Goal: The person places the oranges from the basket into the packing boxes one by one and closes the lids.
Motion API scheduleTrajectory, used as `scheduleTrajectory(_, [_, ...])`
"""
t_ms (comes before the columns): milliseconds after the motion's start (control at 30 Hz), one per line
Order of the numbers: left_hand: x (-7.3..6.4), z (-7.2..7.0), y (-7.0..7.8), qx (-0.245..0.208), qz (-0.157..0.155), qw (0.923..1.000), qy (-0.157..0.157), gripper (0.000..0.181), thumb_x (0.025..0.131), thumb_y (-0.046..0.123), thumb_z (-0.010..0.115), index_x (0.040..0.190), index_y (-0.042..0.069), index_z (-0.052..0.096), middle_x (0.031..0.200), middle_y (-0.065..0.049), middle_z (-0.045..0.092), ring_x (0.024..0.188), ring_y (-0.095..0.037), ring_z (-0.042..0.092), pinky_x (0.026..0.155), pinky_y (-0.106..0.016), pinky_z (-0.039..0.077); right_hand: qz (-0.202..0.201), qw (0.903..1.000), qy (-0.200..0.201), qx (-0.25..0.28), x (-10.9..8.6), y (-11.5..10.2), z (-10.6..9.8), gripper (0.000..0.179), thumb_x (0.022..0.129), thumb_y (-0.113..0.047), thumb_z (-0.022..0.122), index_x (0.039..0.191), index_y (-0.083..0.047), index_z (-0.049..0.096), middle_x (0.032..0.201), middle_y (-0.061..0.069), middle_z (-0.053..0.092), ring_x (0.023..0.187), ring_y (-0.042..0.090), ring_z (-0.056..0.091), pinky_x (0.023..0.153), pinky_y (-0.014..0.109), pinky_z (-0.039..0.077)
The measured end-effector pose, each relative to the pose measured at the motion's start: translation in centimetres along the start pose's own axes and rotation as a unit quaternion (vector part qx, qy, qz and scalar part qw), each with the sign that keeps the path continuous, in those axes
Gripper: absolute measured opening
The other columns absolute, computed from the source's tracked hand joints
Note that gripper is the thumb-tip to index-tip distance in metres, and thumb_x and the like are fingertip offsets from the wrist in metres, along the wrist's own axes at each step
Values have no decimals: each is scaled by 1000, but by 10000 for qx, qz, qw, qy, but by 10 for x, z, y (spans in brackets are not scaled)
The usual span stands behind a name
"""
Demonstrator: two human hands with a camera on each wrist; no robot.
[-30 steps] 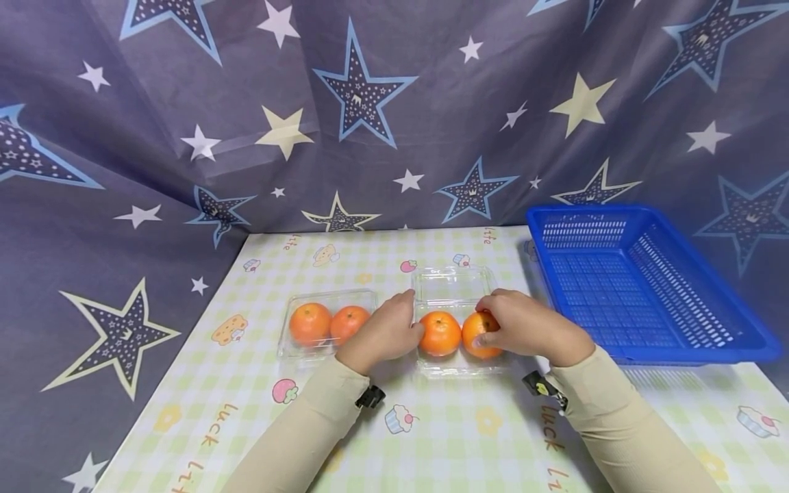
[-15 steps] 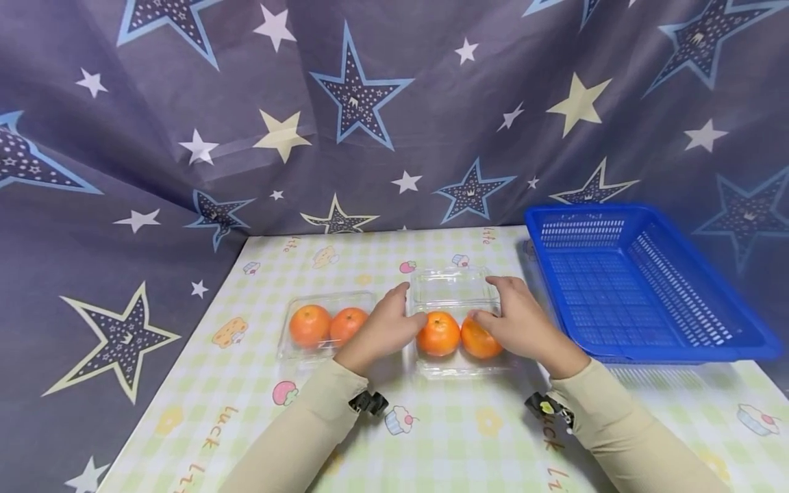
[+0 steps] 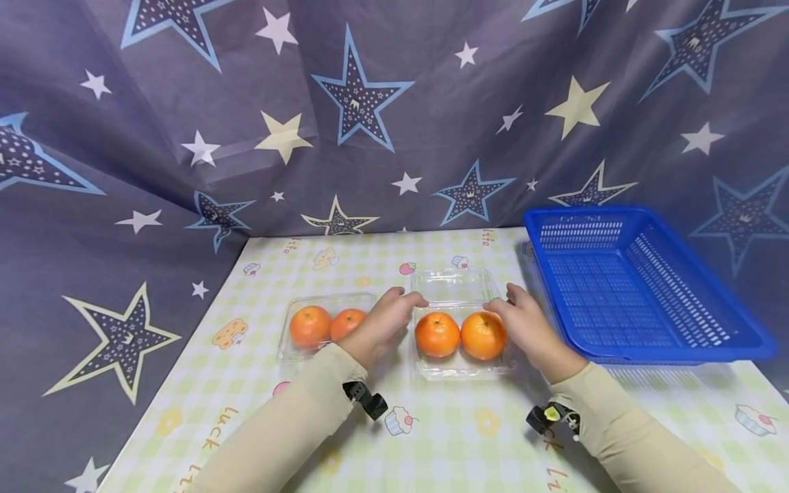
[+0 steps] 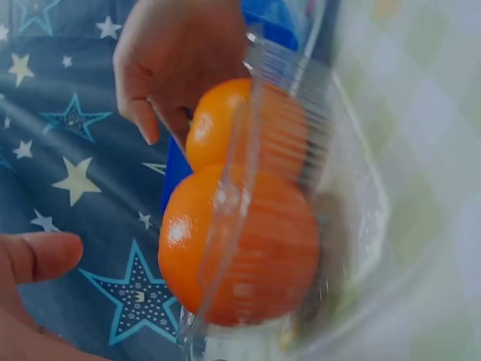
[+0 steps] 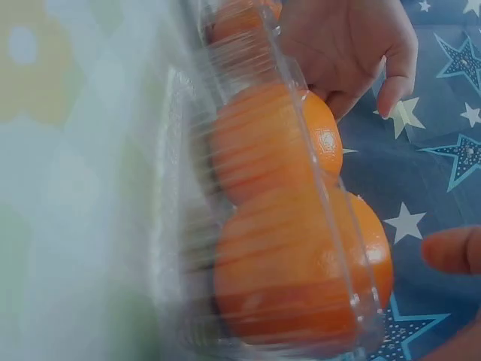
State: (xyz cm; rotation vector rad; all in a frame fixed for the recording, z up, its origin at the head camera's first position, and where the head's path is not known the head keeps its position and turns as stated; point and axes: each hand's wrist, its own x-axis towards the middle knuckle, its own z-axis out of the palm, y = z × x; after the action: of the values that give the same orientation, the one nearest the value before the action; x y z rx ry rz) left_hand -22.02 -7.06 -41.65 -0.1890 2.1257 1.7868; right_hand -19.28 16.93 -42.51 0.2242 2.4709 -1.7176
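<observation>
Two oranges sit side by side in the base of a clear plastic clamshell box, the left orange (image 3: pixel 437 334) and the right orange (image 3: pixel 483 335) close together. The box's transparent lid (image 3: pixel 453 284) is folded back behind them. At the box's left side is my left hand (image 3: pixel 383 320), its thumb reaching over toward the hinge. My right hand (image 3: pixel 529 329) flanks the right side, thumb stretched out near the back of the right orange. Both thumbs, the left thumb (image 4: pixel 45 256) and right thumb (image 5: pixel 455 250), stand apart from the fruit in the wrist views.
Left of my left hand lies a second clear box (image 3: pixel 296 301) holding two oranges, partly hidden by that hand. A blue plastic basket (image 3: pixel 616 294) stands at the right. A star-patterned curtain (image 3: pixel 370 171) hangs right behind the checked tablecloth (image 3: pixel 364 452).
My right hand has let go of the right orange and moved off to its right. My left thumb has shifted from beside the left orange back toward the hinge.
</observation>
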Motion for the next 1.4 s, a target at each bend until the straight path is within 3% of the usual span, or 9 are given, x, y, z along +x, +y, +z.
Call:
scheduleTrajectory(100, [3, -1, 0, -698, -92, 9974, -182, 89, 84, 20, 70, 158, -3, 26, 165, -18, 33, 152, -35, 35, 124, -47, 32, 196, 9990, 46, 394, 2, 2, 0, 85, 97, -23, 57, 163, 5, 10, 169, 28, 18, 157, 42, 19, 128, 54, 18])
scheduleTrajectory(200, [4, -1, 1, -1041, -133, 9940, -296, 72, 84, 15, 67, 148, -4, 40, 164, -16, 33, 151, -35, 37, 121, -45, 37, 257, 9978, -27, 607, 3, 2, 0, 84, 98, -21, 55, 163, 5, 8, 170, 27, 15, 158, 42, 18, 128, 54, 18])
scheduleTrajectory(300, [4, -2, 3, -1166, -167, 9924, -365, 54, 85, 13, 64, 134, -5, 52, 154, -15, 39, 144, -37, 42, 113, -43, 42, 266, 9961, -100, 840, 4, 2, 1, 82, 99, -21, 53, 163, 6, 8, 171, 24, 11, 158, 40, 16, 128, 55, 18])
scheduleTrajectory(433, [3, -2, 5, -1213, -210, 9915, -427, 46, 87, 13, 61, 129, -5, 57, 140, -13, 46, 140, -37, 45, 106, -41, 44, 313, 9925, -72, 1178, 3, 1, 2, 81, 99, -21, 53, 163, 5, 10, 172, 22, 11, 159, 38, 16, 128, 54, 17])
scheduleTrajectory(600, [1, -2, 6, -1344, -178, 9895, -509, 42, 87, 10, 60, 126, -4, 56, 151, -14, 42, 145, -37, 41, 115, -45, 41, 269, 9905, -20, 1348, 2, 1, 3, 80, 99, -20, 53, 163, 5, 12, 170, 24, 18, 158, 38, 18, 128, 54, 16])
scheduleTrajectory(767, [-2, -1, 6, -1436, -134, 9882, -507, 52, 87, 9, 61, 136, -4, 49, 162, -13, 33, 149, -37, 38, 119, -47, 38, 210, 9897, -26, 1418, 2, 0, 3, 79, 100, -19, 53, 162, 6, 11, 170, 24, 18, 158, 38, 18, 128, 55, 16])
scheduleTrajectory(867, [-3, -1, 5, -1438, -104, 9883, -490, 60, 87, 10, 62, 142, -4, 44, 162, -13, 33, 151, -36, 35, 120, -48, 38, 189, 9895, -36, 1432, 2, 1, 4, 79, 101, -19, 53, 162, 6, 10, 170, 24, 18, 158, 38, 17, 128, 55, 16])
scheduleTrajectory(1200, [-8, 0, 1, -1611, 82, 9862, -386, 61, 86, 10, 59, 144, -6, 45, 158, -17, 36, 150, -37, 34, 122, -51, 35, -32, 9905, -32, 1371, 3, 3, 6, 81, 101, -18, 52, 164, 2, 6, 173, 20, 10, 160, 33, 14, 130, 48, 14])
scheduleTrajectory(1400, [-12, 1, -4, -1692, 238, 9848, -304, 86, 86, 9, 61, 161, -3, 20, 165, -22, 29, 151, -32, 31, 125, -50, 30, -161, 9892, 62, 1455, 1, 3, 6, 81, 99, -15, 53, 164, 2, 8, 173, 19, 11, 160, 32, 15, 130, 48, 14])
